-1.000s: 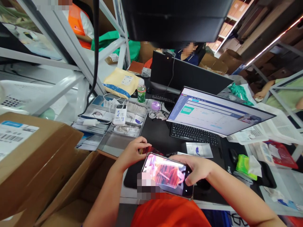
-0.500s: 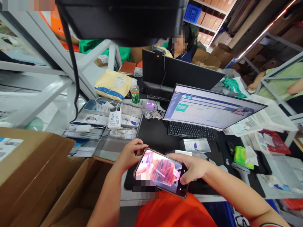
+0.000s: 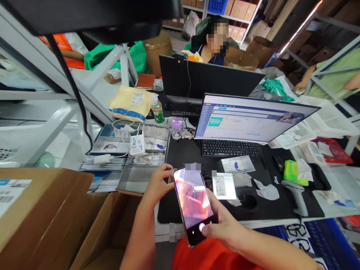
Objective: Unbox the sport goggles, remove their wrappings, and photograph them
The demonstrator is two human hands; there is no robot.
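Observation:
A smartphone (image 3: 193, 204) is tilted over the desk's front edge, its screen showing a blurred reddish camera picture with a white shutter button. My right hand (image 3: 222, 221) grips its lower right side, the thumb lying on the screen beside that button. At the upper left edge, my left hand (image 3: 160, 183) has its fingers bent against the phone; some fingertips are hidden behind it. Just beyond the phone lie a white box with a label (image 3: 224, 186) and a small dark object (image 3: 208, 182), partly covered. Another white box with a blue picture (image 3: 237, 165) lies farther back.
A monitor (image 3: 253, 120) and keyboard (image 3: 229, 148) stand ahead. Divided trays (image 3: 131, 180) hold leaflets and packets at left, beside cardboard boxes (image 3: 42, 202). A scanner (image 3: 296, 197) and tissue pack (image 3: 295, 172) lie right. A person (image 3: 206, 48) sits behind the far monitor.
The phone has turned from lying nearly sideways to more upright, and my right hand has moved lower along it. The labelled white box now shows more fully. The view has shifted slightly.

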